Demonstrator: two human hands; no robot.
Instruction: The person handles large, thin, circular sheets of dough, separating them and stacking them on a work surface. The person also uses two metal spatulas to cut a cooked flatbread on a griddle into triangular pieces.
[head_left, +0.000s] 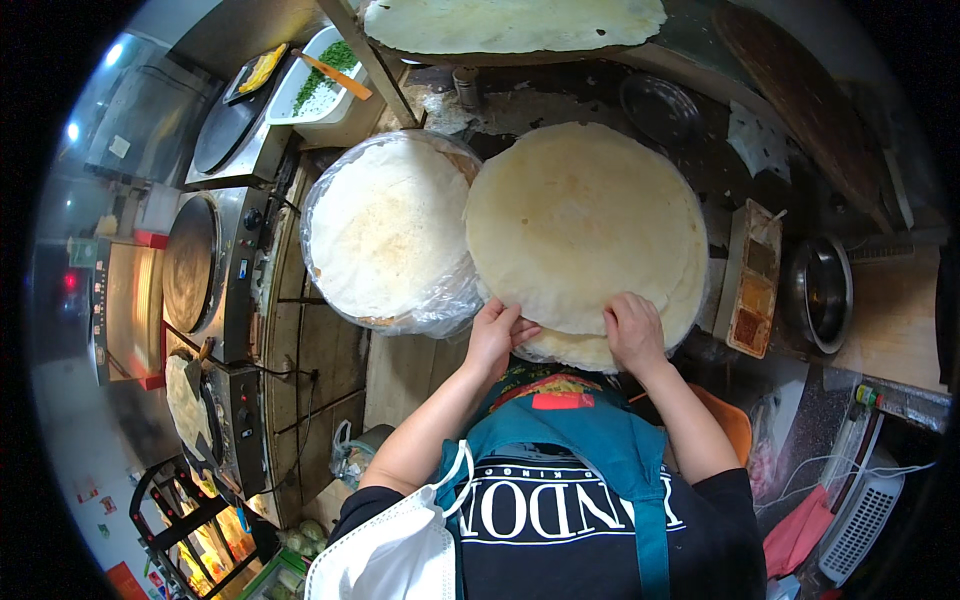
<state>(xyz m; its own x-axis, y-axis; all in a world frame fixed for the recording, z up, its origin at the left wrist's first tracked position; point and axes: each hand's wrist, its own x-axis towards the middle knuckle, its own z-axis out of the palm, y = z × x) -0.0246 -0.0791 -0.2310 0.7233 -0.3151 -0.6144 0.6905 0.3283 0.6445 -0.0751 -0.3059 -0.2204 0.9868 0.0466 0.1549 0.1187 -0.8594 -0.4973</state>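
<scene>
A large stack of thin round flatbreads (577, 217) lies in front of me, its top sheet slightly off the ones below. My left hand (499, 334) pinches the near left edge of the top flatbread between thumb and fingers. On the near right edge, my right hand (634, 326) grips the same sheet with its fingers curled. Between the hands, the edges of lower sheets show beneath it. A second stack of paler flatbreads (382, 225) stands to the left, with clear plastic film (446, 296) around its rim.
Round griddles (191, 262) line the left side, one bearing a folded flatbread (187, 405). A white tub (352, 97) of chopped greens is at upper left. To the right are a seasoning box (750, 281) and a metal bowl (821, 292). Another large flatbread (517, 22) lies at the far edge.
</scene>
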